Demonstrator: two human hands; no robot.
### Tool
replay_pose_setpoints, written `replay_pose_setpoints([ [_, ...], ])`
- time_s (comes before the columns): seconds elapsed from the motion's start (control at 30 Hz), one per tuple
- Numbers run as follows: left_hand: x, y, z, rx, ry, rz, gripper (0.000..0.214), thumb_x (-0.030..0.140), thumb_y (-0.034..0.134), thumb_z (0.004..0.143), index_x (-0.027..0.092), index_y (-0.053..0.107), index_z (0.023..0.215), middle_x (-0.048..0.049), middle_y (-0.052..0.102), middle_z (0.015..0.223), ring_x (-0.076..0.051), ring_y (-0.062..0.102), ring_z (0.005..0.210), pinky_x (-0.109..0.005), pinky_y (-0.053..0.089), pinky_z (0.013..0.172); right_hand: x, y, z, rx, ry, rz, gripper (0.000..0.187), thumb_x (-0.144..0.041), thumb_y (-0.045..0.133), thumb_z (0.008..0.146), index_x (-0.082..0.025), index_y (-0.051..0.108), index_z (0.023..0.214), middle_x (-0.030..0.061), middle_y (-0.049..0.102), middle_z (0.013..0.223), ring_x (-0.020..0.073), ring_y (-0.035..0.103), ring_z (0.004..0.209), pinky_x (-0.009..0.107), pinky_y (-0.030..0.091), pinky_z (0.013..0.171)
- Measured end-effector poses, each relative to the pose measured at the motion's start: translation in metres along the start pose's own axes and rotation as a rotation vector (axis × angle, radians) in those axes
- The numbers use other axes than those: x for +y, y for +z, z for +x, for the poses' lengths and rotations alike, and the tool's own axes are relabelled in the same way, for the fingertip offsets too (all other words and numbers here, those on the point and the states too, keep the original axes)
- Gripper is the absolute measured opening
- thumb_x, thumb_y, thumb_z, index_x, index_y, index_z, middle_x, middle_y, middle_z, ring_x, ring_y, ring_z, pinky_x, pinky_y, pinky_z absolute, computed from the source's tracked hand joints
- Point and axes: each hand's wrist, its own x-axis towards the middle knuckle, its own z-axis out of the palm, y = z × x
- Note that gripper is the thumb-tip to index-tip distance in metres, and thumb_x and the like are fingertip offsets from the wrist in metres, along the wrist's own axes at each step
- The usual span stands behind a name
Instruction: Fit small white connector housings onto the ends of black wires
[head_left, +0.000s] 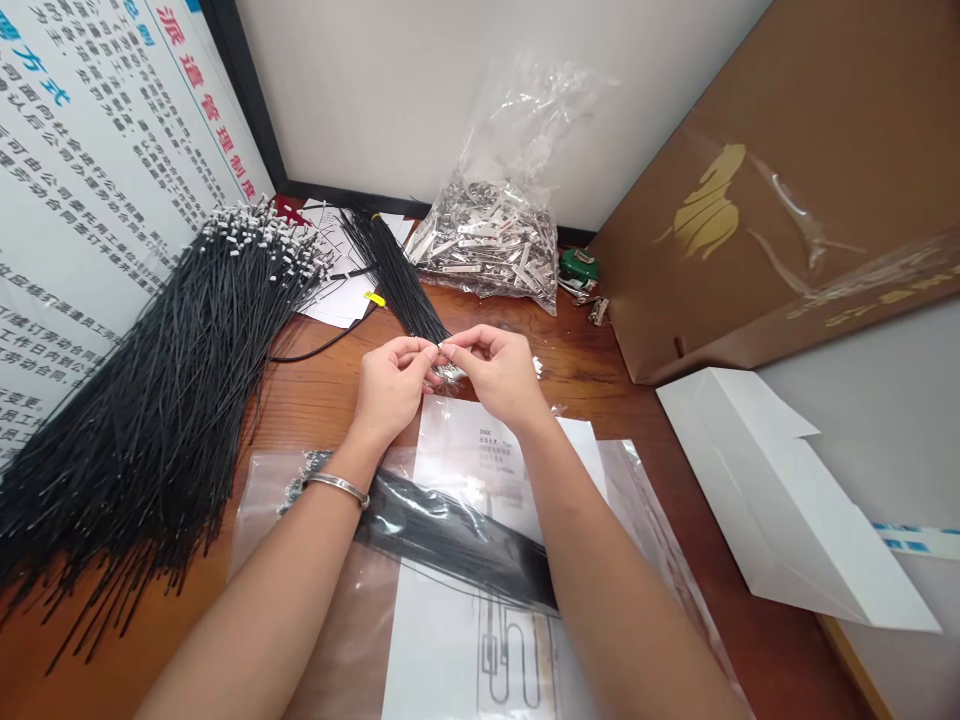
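My left hand (396,385) and my right hand (496,372) meet above the middle of the table, thumbs and fingers pinched together. Whatever small piece sits between the fingertips is mostly hidden. Right behind the fingertips ends a narrow bundle of black wires (409,285), which runs back toward the wall. Small shiny metal pieces (450,372) lie just under the fingers. Below my wrists, a clear plastic bag (315,560) holds more black wires (457,530) and lies over a printed sheet (435,640) with a line drawing.
A large heap of black wires with white ends (172,370) covers the left side. At the back stands a clear bag of metal clips (487,240), beside a green tape measure (579,265). A brown box (750,200) and a folded white carton (780,490) are on the right.
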Motion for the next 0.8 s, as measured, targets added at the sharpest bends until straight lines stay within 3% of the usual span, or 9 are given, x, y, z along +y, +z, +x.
replay_pose_setpoints([
  [0.8, -0.0028, -0.0002, -0.0003, 0.002, 0.01, 0.041, 0.016, 0.027, 0.068, 0.076, 0.012, 0.065, 0.077, -0.0045, 0.07, 0.072, -0.009, 0.061, 0.053, -0.019, 0.049, 0.049, -0.0005, 0.0006, -0.0004, -0.015, 0.054, 0.006, 0.009, -0.025, 0.07, 0.07, -0.016, 0.069, 0.071, 0.0044, 0.072, 0.066, 0.015, 0.062, 0.061, 0.03, 0.047, 0.062],
])
